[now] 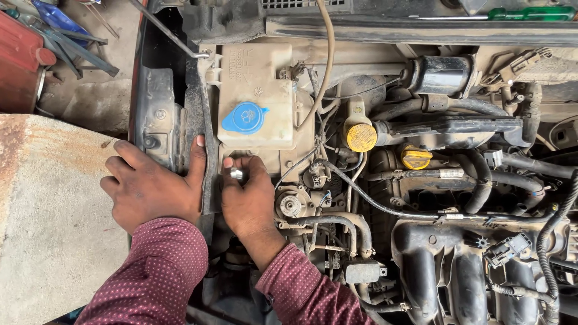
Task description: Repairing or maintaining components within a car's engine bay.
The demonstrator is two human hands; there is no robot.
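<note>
Left hand (pixel 153 186) lies flat, palm down, on the left edge of the engine bay, fingers spread and thumb stretched up along the black side rail (pixel 198 120), gripping nothing. Right hand (pixel 250 195) is curled in just beside it, fingertips pinched around a small shiny metal piece (pixel 236 174) at the lower edge of the cream washer tank (pixel 256 90). That piece sits right at the fingertips, directly below the tank's round blue cap (pixel 244 117). Two yellow caps (pixel 360 137) stand further right among black hoses. Both sleeves are maroon with pale dots.
</note>
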